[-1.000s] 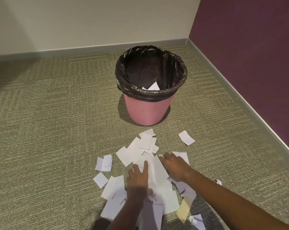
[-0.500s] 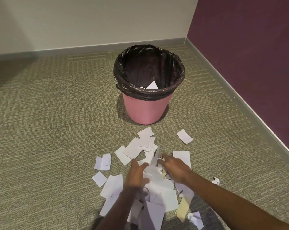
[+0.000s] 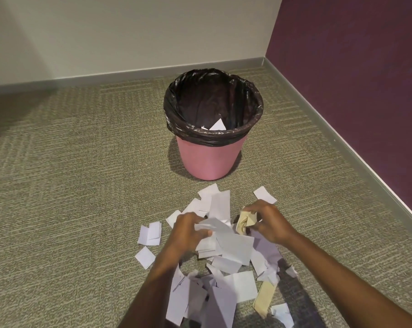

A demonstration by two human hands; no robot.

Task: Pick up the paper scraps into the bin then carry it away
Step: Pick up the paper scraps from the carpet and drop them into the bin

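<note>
My left hand (image 3: 188, 233) grips white scraps (image 3: 235, 247), my right hand (image 3: 270, 223) a yellow scrap (image 3: 244, 221), on striped carpet (image 3: 82, 174); the bin (image 3: 209, 159) stands near where cream wall (image 3: 129, 31) meets purple wall (image 3: 354, 67).

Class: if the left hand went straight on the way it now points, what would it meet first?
Probably the white scraps lying just ahead of the left hand; if it is lifted clear of them, which one view cannot settle, the pink bin behind them comes next.

head cam | looks forward-down | near hands (image 3: 226, 229) (single view)
</note>
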